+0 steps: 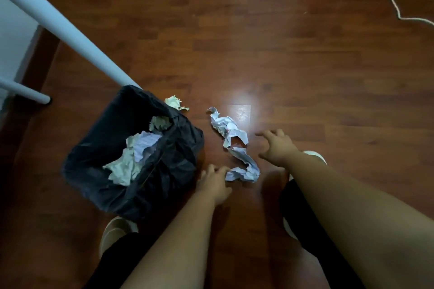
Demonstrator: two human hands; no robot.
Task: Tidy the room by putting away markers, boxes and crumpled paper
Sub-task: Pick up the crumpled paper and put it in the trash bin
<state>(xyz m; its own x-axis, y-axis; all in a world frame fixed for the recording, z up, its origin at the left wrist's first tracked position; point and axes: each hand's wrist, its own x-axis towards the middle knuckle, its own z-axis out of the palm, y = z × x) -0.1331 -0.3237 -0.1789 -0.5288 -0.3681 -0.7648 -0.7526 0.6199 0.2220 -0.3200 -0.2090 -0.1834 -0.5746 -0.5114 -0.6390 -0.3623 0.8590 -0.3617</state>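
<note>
A person's spread-fingered left hand [215,182] and right hand [277,145] flank long crumpled paper [234,145] on the floor at the bin's [98,185] three o'clock; a one-ended grab risks it trailing outside.

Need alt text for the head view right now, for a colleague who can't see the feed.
Two bare hands reach down to a long crumpled white paper on a wooden floor: the left hand touches its near end, the right hand hovers open beside it. A black-lined bin on the left holds crumpled paper; another scrap lies behind it.
</note>
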